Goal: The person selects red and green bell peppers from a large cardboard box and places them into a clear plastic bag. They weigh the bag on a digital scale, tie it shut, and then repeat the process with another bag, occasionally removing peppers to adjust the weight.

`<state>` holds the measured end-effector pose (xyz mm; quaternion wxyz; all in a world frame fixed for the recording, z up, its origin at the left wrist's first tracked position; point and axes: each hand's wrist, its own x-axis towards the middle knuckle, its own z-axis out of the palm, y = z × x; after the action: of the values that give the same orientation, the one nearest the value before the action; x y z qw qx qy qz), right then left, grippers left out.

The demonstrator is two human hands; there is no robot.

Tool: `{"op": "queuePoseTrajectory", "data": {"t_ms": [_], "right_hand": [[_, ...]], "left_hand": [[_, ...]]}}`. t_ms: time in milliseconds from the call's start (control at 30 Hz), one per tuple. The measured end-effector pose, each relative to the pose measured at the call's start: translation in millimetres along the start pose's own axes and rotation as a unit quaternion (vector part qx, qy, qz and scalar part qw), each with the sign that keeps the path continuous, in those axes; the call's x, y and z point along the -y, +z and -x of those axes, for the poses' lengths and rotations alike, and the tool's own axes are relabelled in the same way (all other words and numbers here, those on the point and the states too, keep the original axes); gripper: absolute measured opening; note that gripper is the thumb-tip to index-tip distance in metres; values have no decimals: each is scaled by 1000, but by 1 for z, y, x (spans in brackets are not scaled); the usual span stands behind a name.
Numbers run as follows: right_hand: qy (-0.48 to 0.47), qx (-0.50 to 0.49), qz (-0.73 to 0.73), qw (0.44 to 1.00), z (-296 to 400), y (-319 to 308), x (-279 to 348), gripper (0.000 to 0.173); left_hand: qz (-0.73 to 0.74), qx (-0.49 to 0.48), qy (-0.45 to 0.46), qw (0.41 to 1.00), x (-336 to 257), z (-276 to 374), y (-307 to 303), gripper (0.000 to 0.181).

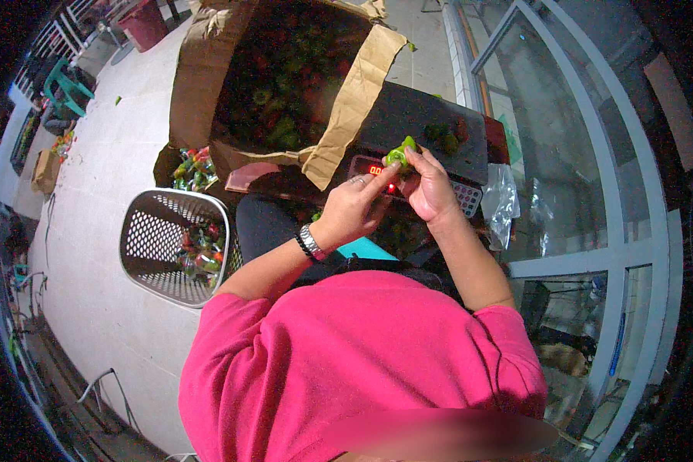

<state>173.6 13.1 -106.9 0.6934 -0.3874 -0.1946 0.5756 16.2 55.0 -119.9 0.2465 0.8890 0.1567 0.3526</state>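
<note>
A green pepper point(401, 155) is held up between my two hands, above the front edge of a digital weighing scale point(421, 110). My right hand point(430, 185) grips it from the right with thumb and fingers. The fingertips of my left hand point(358, 202) touch its lower side; whether they pinch it is hard to tell. Several peppers point(447, 137) lie on the dark scale platform. The scale's red display and keypad point(466, 196) show partly behind my hands. Just beyond, a large open brown paper sack point(352, 110) holds many green and red peppers point(289, 86).
A plastic laundry-type basket point(150, 196) with bagged peppers point(208, 254) stands on the floor at left. More bagged peppers point(193, 167) lie behind it. Clear plastic bags point(499, 202) hang at the scale's right, beside a metal-framed glass door point(554, 144). A green plastic chair point(66, 86) stands far left.
</note>
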Motion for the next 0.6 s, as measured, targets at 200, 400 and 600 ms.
{"op": "queuePoseTrajectory", "data": {"t_ms": [200,400,600], "right_hand": [[-103,-148,203,962,-52,-60,-21,23],[-246,-175,564,769,-136,-109,61,29],[-185,-70,927,318,-201,-226,75,34]], "left_hand": [[-37,130,22,991,5,14,-2,71],[-2,67,13,998,16,20,-27,40],[0,-47,-54,997,61,-3,-67,31]]}}
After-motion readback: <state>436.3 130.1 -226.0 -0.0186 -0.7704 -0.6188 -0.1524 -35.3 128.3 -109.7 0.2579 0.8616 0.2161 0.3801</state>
